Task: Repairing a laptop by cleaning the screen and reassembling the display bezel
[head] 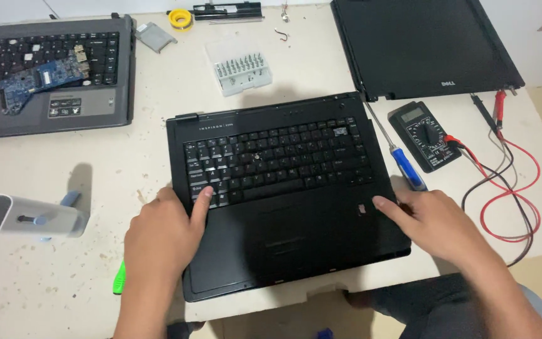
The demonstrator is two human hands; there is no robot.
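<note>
A black laptop base (283, 188) with its keyboard lies on the white table (64, 282) in front of me, with no screen on it. My left hand (164, 235) grips its left edge, thumb pressed on the lower left keys. My right hand (431, 220) rests on its right edge, thumb on the palm rest. A blue-handled screwdriver (403, 164) lies just right of the base, its handle beside my right hand.
A black laptop lid (421, 44) lies at the back right. A multimeter (425, 135) with red and black leads (509, 188) sits right. A grey laptop (51, 75) with a blue circuit board is back left. A bit case (239, 66), grey tube (26, 216) and green tool (118, 279) lie around.
</note>
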